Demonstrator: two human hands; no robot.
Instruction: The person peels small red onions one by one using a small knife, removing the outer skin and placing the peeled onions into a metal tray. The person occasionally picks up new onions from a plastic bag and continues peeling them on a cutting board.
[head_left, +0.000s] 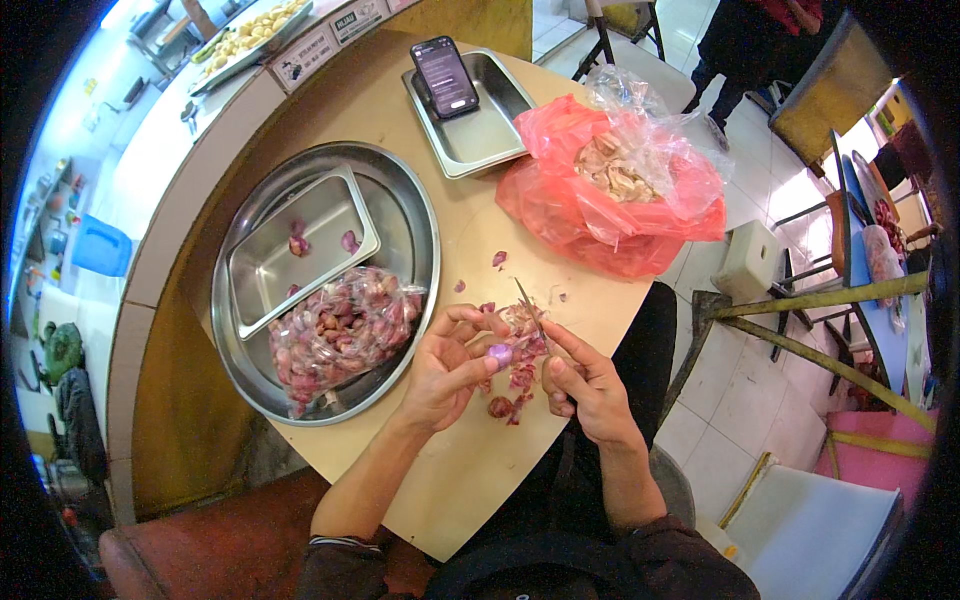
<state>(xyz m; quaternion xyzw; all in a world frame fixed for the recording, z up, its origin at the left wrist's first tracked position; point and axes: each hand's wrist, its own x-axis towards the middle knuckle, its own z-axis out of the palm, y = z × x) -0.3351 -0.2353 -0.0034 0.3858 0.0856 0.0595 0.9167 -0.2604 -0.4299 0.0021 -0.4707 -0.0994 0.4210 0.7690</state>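
Note:
Between the thumb and fingers of my left hand (450, 364) is a peeled purple shallot (499, 355). My right hand (589, 386) grips a small knife (531, 309), its blade pointing up and away from me; the handle is mostly hidden in the fist. Below both hands, shallot skins (523, 375) lie scattered on the tabletop (491, 480). To the left, a round metal tray (429, 225) holds a clear plastic bag of unpeeled shallots (341, 330) and a rectangular steel pan (259, 274). A few shallots (298, 241) sit inside that pan.
A red plastic bag (600, 232) of skins stands at the table's far right. Behind it, a phone (445, 77) leans in a second steel pan (480, 142). A tiled counter (202, 150) borders the left. Another person (739, 60) stands beyond, near chairs and a white stool (746, 259).

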